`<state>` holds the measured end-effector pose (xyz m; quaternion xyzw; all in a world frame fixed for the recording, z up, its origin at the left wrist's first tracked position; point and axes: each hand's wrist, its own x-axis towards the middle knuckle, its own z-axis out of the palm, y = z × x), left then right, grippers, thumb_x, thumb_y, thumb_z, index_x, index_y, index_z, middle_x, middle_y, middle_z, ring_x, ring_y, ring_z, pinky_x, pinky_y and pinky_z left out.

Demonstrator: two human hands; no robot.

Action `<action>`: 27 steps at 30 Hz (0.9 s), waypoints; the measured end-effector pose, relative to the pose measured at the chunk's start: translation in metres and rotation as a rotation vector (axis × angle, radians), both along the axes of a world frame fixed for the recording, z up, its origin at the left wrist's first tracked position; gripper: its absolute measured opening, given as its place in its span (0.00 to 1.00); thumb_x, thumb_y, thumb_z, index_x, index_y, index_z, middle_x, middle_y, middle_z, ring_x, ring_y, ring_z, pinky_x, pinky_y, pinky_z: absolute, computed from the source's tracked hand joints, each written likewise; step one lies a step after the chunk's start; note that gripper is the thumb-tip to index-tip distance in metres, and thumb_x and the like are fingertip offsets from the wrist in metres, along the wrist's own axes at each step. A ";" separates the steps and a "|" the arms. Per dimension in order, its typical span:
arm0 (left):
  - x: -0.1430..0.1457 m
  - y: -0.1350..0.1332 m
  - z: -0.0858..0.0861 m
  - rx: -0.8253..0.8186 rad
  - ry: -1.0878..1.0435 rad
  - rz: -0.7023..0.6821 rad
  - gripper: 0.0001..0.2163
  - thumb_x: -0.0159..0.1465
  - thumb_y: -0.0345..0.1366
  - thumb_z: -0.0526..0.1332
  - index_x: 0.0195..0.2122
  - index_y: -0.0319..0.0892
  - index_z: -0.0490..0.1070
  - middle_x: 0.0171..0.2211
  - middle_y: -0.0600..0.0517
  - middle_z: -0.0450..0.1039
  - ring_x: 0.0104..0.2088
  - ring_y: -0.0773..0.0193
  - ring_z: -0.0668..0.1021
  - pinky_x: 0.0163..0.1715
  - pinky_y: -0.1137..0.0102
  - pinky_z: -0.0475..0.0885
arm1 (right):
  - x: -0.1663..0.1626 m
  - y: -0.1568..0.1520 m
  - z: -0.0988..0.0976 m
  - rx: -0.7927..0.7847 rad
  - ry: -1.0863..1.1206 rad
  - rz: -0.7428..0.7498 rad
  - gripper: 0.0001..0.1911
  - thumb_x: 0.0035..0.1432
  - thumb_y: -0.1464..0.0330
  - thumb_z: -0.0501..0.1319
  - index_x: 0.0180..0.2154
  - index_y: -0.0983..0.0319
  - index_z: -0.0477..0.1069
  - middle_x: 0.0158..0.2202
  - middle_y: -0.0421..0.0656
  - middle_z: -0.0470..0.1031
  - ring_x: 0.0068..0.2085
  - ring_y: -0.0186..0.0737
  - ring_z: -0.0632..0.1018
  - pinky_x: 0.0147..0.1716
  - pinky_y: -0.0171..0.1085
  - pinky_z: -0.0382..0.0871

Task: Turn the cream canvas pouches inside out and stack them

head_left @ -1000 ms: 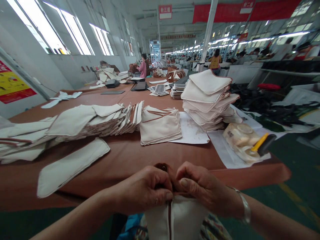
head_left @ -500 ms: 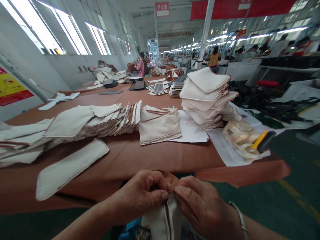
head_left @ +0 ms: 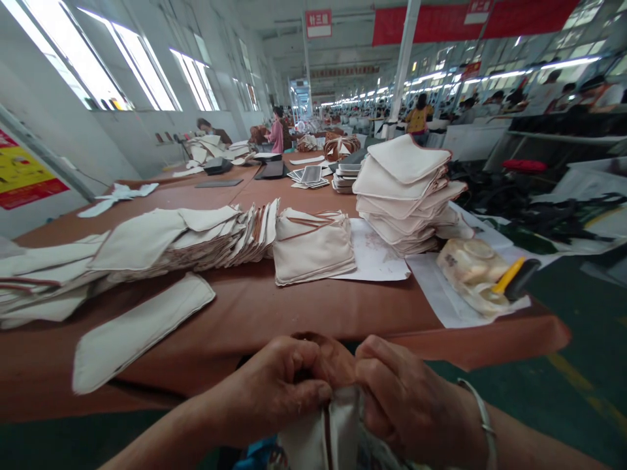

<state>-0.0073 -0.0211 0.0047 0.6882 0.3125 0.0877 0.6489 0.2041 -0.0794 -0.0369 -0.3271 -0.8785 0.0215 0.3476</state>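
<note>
A cream fabric piece (head_left: pixel 304 438) with a dark brown strip down its middle and a brown leather-like part (head_left: pixel 335 360) at its top is held between my hands, at the table's front edge. My left hand (head_left: pixel 279 382) pinches it from the left, thumb and fingers closed. My right hand (head_left: pixel 399 391), a bangle on its wrist, grips the opposite side with fingers curled. The lower end of the piece hangs below the hands, partly out of view. Nearest on the table are a long cream fabric piece (head_left: pixel 142 333) and a small pile of cream panels (head_left: pixel 313 251).
Overlapping cream panels (head_left: pixel 142 238) lie across the left of the brown-covered table (head_left: pixel 274 310). A tall stack of panels (head_left: pixel 399 196) stands at right. Beside it, a plastic-wrapped container (head_left: pixel 470 267) and a yellow-and-black handled tool (head_left: pixel 512 277) rest on white paper. Several people work farther back.
My right hand has shifted slightly right and up, away from the left. More of the brown part shows between the hands. My left hand stays nearly in place.
</note>
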 end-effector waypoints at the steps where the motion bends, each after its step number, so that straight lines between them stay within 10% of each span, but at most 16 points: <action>1: -0.002 0.001 0.000 0.006 -0.006 -0.032 0.09 0.63 0.38 0.60 0.36 0.36 0.73 0.31 0.51 0.71 0.27 0.70 0.67 0.26 0.77 0.62 | 0.004 -0.001 0.004 -0.053 0.039 0.026 0.10 0.52 0.83 0.50 0.34 0.64 0.62 0.29 0.45 0.66 0.31 0.43 0.69 0.30 0.38 0.66; 7: 0.004 0.001 0.005 0.147 -0.070 -0.065 0.07 0.65 0.35 0.58 0.33 0.37 0.71 0.31 0.53 0.68 0.32 0.68 0.67 0.33 0.77 0.63 | 0.021 0.011 0.013 -0.533 0.493 0.035 0.07 0.64 0.74 0.48 0.36 0.62 0.63 0.36 0.45 0.67 0.39 0.39 0.70 0.39 0.37 0.65; 14: -0.001 -0.007 0.017 0.407 0.278 -0.093 0.07 0.65 0.33 0.56 0.29 0.40 0.65 0.28 0.57 0.64 0.28 0.70 0.64 0.28 0.77 0.60 | 0.001 0.037 -0.003 -1.017 0.421 0.362 0.21 0.70 0.58 0.45 0.37 0.66 0.68 0.30 0.39 0.63 0.30 0.32 0.64 0.30 0.32 0.60; 27: -0.001 -0.009 0.016 0.798 0.346 -0.305 0.05 0.63 0.29 0.56 0.30 0.43 0.64 0.33 0.52 0.70 0.32 0.64 0.69 0.32 0.73 0.60 | 0.002 0.043 -0.008 -1.195 0.412 0.467 0.23 0.61 0.55 0.59 0.23 0.65 0.61 0.22 0.33 0.51 0.24 0.27 0.54 0.20 0.28 0.47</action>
